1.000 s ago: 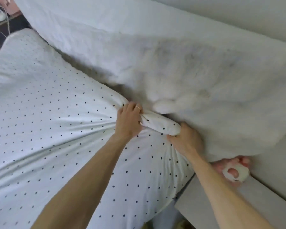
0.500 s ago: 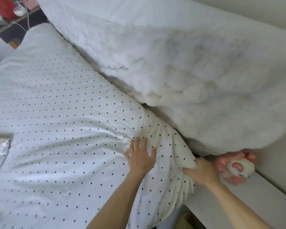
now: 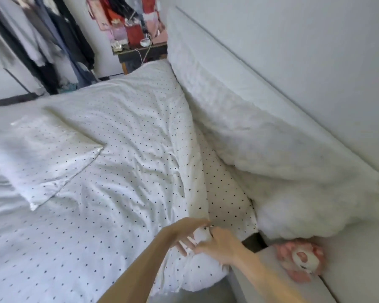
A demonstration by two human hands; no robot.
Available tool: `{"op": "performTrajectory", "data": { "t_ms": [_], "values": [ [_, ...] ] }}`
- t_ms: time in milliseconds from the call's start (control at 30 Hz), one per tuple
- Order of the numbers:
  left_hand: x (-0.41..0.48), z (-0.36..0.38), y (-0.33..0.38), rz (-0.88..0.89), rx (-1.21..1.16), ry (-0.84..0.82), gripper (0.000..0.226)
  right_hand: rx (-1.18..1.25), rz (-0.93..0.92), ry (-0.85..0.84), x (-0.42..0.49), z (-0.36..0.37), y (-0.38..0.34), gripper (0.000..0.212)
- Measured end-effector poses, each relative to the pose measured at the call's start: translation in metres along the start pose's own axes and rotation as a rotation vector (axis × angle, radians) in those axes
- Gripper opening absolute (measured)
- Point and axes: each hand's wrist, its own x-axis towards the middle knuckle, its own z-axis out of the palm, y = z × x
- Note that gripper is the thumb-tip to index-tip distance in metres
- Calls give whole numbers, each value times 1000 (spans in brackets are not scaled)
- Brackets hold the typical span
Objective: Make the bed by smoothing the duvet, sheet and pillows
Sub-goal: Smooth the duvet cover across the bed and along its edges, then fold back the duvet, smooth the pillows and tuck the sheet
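A white duvet with small black dots (image 3: 109, 162) covers the bed, wrinkled near the middle. Its near corner is bunched at the bed's edge, and both hands hold it there. My left hand (image 3: 185, 234) pinches the fabric from the left, and my right hand (image 3: 219, 244) grips the same bunch from the right. A dotted pillow (image 3: 42, 154) lies flat on the duvet at the left. A thick fluffy white blanket (image 3: 282, 171) is piled along the white headboard (image 3: 260, 68) on the right.
A pink and white plush toy (image 3: 300, 261) lies on a white ledge (image 3: 278, 287) beside the bed's corner. A dark bedside table with pink clutter (image 3: 138, 51) stands at the far end. Dark clothes (image 3: 53, 40) hang at the top left.
The view has lifted and now takes in the whole bed and the room. My left hand went from pressing flat on the duvet to pinching the corner beside my right hand.
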Motion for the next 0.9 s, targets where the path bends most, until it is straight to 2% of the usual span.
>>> {"op": "performTrajectory", "data": {
  "t_ms": [133,233,333,433,500,600,667,767,900],
  "values": [
    [-63,-54,-57,97,-169,130,15,-36,-153,-26,-4,52,-68,43],
    [-118,-116,-118,151,-210,311,3,11,-264,-81,1,97,-138,37],
    [-166,-192,-191,185,-274,484,9,-5,-362,-79,16,146,-208,42],
    [-208,-270,-270,190,-254,613,29,-138,-453,-25,43,203,-268,39],
    [-239,-323,-332,120,-214,717,31,-253,-462,-54,60,247,-308,54],
    [-272,-381,-406,-52,-58,870,39,-343,-379,-148,78,295,-344,87],
    [-283,-407,-456,-183,48,997,40,-428,-353,-192,94,325,-364,99],
    [-276,-417,-506,-304,108,1105,38,-601,-349,-223,125,360,-391,92],
    [-233,-413,-538,-373,147,1095,68,-775,-353,-203,173,391,-427,85]
  ]
}}
